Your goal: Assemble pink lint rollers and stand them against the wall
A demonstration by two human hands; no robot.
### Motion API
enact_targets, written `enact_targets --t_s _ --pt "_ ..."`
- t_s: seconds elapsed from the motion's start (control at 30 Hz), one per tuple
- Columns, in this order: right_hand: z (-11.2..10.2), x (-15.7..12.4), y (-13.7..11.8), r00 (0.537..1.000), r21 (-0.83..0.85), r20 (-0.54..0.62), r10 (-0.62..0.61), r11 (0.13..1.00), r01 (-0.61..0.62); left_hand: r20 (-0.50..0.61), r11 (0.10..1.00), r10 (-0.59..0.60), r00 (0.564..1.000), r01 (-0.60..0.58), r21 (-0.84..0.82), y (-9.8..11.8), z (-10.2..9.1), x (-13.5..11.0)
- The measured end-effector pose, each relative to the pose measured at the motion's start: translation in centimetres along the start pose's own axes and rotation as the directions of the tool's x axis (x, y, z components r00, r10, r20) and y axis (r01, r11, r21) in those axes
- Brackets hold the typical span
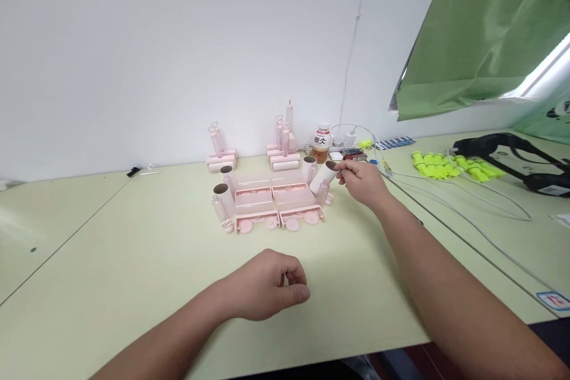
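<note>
My right hand (361,181) pinches the upper edge of a tilted white paper roll (323,177) with a brown cardboard core. Right in front of that roll stands a small clear pink bottle-like piece (322,195). My left hand (271,285) hovers over the near part of the table, fingers loosely curled, a gap between thumb and forefinger and nothing visible in it. Between the hands and the wall lie pink plastic cases (258,222) with clear covers and round discs. Similar white rolls stand at their left end, such as the front roll (224,195).
Pink handled pieces lean in groups near the wall, a left group (220,148) and a middle group (285,145). A labelled bottle (321,142) stands beside white cables (449,196). Farther right are yellow-green pieces (436,166) and a black strap-like device (512,160) on the table (133,261).
</note>
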State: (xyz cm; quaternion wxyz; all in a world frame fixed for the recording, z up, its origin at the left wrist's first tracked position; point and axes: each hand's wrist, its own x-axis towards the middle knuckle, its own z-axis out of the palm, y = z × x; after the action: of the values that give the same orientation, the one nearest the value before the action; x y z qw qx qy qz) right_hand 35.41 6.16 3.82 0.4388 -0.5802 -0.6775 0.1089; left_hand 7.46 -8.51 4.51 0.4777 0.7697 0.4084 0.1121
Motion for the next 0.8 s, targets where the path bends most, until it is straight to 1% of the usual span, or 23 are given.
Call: enact_targets --t_s 0.07,0.13,0.17,0.2,0.23,0.27,0.3,0.33,0.37,0.4,0.43,0.47,0.5,0.53,0.6,0.63,0.67,0.7,0.73,0.8 --pt "-0.5 -0.1 -0.5 0.990 0.081 -0.142 -0.008 0.997 0.020 -0.019 0.995 -0.016 1.000 0.014 -0.099 -0.8 -0.1 0.1" --pt "-0.8 -0.8 -1.7 0.953 0.180 -0.300 -0.035 0.979 0.093 -0.049 0.970 -0.038 0.998 0.025 -0.242 -1.7 -0.3 0.4" --pt "-0.8 -1.4 -2.5 0.934 0.220 -0.352 -0.061 0.965 0.146 -0.081 0.947 -0.049 0.996 0.021 -0.320 -2.1 -0.4 0.5" --pt "-0.6 -2.2 -3.4 0.922 0.237 -0.374 -0.097 0.951 0.196 -0.127 0.917 -0.060 0.990 0.005 -0.398 -2.3 -0.5 0.7" --pt "-0.4 -3.1 -4.5 0.916 0.221 -0.368 -0.160 0.942 0.253 -0.183 0.879 -0.070 0.981 -0.026 -0.477 -2.5 -0.7 0.9" --pt "0.0 -4.1 -5.6 0.913 0.179 -0.327 -0.243 0.933 0.312 -0.244 0.828 -0.076 0.967 -0.076 -0.556 -2.6 -0.9 1.0" --pt "0.4 -5.1 -6.7 0.901 0.138 -0.258 -0.349 0.910 0.391 -0.294 0.763 -0.076 0.953 -0.135 -0.632 -2.6 -1.2 1.2" --pt "0.9 -6.1 -7.7 0.872 0.127 -0.155 -0.464 0.866 0.484 -0.333 0.687 -0.076 0.940 -0.193 -0.700 -2.5 -1.4 1.3" --pt "1.4 -7.0 -8.5 0.811 0.155 -0.040 -0.583 0.799 0.581 -0.367 0.608 -0.085 0.926 -0.244 -0.755 -2.4 -1.7 1.4" --pt "1.8 -7.7 -9.2 0.731 0.216 0.081 -0.677 0.728 0.650 -0.398 0.538 -0.105 0.911 -0.285 -0.793 -2.3 -2.0 1.4" --pt "2.2 -8.2 -9.6 0.637 0.297 0.194 -0.746 0.664 0.687 -0.428 0.488 -0.143 0.892 -0.312 -0.815 -2.2 -2.3 1.5" --pt "2.5 -8.4 -9.8 0.571 0.352 0.283 -0.771 0.637 0.685 -0.455 0.464 -0.194 0.869 -0.327 -0.823 -2.2 -2.5 1.5" --pt "2.7 -8.5 -9.8 0.550 0.372 0.350 -0.758 0.651 0.662 -0.479 0.462 -0.248 0.842 -0.332 -0.823 -2.3 -2.8 1.5" --pt "2.8 -8.4 -9.7 0.572 0.344 0.408 -0.711 0.700 0.625 -0.501 0.477 -0.292 0.814 -0.330 -0.814 -2.5 -2.9 1.6" --pt "3.1 -7.9 -9.1 0.678 0.174 0.501 -0.538 0.830 0.530 -0.553 0.556 -0.325 0.767 -0.318 -0.768 -3.0 -3.1 1.7" --pt "3.2 -7.6 -8.8 0.720 0.065 0.539 -0.437 0.874 0.482 -0.589 0.614 -0.313 0.745 -0.314 -0.724 -3.3 -3.1 1.8" --pt "3.4 -7.4 -8.4 0.736 -0.028 0.578 -0.352 0.893 0.449 -0.628 0.681 -0.281 0.725 -0.310 -0.663 -3.5 -3.0 1.8" --pt "3.6 -7.2 -8.2 0.737 -0.098 0.614 -0.284 0.898 0.428 -0.663 0.749 -0.235 0.710 -0.302 -0.590 -3.7 -3.0 1.8" --pt "3.8 -7.1 -8.0 0.729 -0.146 0.644 -0.232 0.898 0.415 -0.686 0.811 -0.180 0.705 -0.288 -0.509 -3.9 -2.9 1.8" --pt "4.4 -7.2 -7.7 0.720 -0.210 0.676 -0.156 0.896 0.392 -0.696 0.902 -0.067 0.715 -0.254 -0.348 -4.0 -2.7 1.6"
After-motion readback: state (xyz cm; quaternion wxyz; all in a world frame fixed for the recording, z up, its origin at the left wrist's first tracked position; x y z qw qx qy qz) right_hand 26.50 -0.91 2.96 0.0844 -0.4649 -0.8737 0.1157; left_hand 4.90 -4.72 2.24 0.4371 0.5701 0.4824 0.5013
